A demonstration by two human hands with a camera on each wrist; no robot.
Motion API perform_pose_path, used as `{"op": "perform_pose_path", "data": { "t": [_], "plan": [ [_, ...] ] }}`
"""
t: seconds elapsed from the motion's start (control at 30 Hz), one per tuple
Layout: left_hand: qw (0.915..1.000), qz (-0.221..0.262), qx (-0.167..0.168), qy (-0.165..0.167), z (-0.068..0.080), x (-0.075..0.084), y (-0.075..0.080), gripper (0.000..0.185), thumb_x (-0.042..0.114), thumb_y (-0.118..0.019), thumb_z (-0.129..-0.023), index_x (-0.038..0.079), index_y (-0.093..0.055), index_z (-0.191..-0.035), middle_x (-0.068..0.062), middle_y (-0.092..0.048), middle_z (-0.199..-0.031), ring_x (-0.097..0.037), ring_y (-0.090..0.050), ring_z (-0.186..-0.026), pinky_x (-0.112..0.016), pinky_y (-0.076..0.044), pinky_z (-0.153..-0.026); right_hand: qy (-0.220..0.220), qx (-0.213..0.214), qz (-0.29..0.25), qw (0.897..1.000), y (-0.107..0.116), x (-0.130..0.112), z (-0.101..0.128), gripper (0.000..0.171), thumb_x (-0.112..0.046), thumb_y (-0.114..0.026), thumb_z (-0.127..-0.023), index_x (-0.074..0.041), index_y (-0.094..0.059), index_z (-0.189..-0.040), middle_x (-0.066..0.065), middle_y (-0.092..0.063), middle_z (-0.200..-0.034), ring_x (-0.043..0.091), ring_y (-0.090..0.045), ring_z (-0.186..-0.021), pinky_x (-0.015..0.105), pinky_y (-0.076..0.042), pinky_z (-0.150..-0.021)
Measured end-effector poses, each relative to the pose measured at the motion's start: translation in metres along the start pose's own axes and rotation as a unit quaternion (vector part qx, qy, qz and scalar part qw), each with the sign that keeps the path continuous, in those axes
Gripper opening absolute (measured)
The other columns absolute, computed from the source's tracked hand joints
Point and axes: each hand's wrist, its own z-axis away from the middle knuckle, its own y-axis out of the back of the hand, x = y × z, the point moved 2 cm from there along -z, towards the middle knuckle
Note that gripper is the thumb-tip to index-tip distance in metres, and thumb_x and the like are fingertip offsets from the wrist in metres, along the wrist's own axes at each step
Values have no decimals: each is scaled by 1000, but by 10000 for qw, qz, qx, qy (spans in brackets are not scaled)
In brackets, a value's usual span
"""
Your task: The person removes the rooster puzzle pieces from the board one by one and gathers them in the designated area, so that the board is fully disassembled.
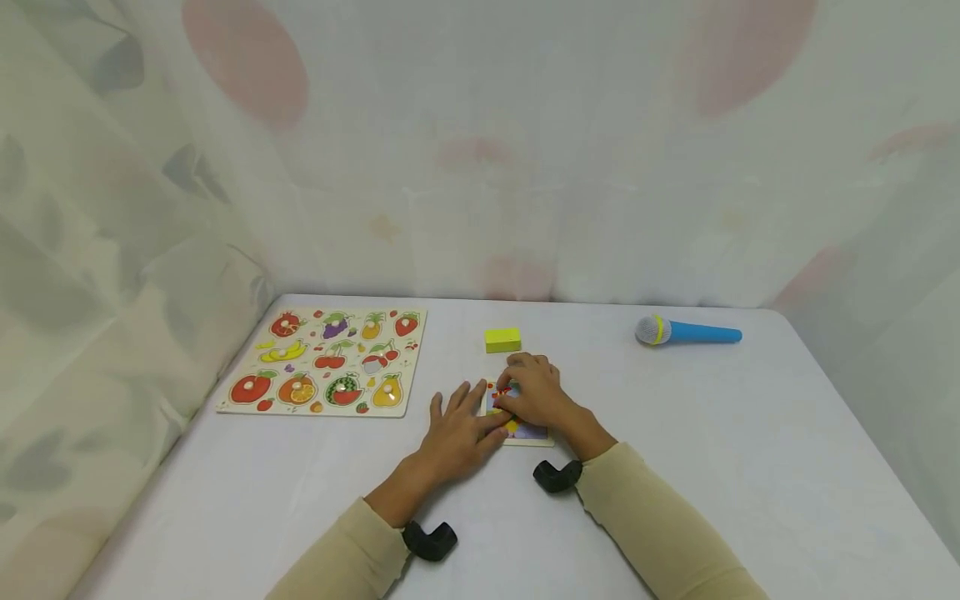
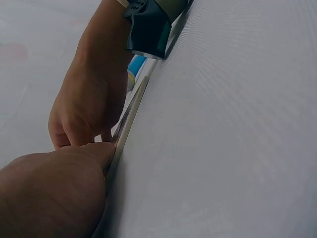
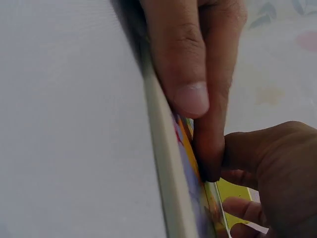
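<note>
A small board with a colourful picture lies on the table before the person, both hands over it. My left hand spreads its straight fingers across the board's left and lower part, thumb and forefinger reaching right. In the right wrist view, that thumb rests at the board's pale edge. From the right, my right hand bends its fingers down onto the upper part of the picture, thumb near the left forefinger. I cannot tell whether a piece is pinched there. A yellow block sits just beyond.
A wooden fruit puzzle board with knobbed pieces lies to the left. At the back right is a toy microphone with a blue handle. Patterned cloth hangs behind and at the sides of the white table.
</note>
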Motion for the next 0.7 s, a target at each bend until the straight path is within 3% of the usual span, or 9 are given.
{"op": "perform_pose_path", "data": {
  "t": [0.2,0.7],
  "plan": [
    [9999,37,-83,58,0,0,0,37,52,-37,-86,41,-52,-118,-9,-27,-138,-35,-20,-123,-64,-10,-87,32,149,149,9998,-1,-1,0,16,-39,-66,-71,-27,-62,-81,-2,-43,-105,24,-35,-98,48,-28,-79],
    [9999,47,-77,44,0,1,0,35,52,-37,-86,42,-51,-117,-8,-27,-138,-35,-20,-124,-64,-9,-87,-61,121,277,9995,0,0,-1,24,-42,-66,-70,-26,-64,-88,-3,-44,-102,22,-36,-95,44,-29,-73]
  ]
}}
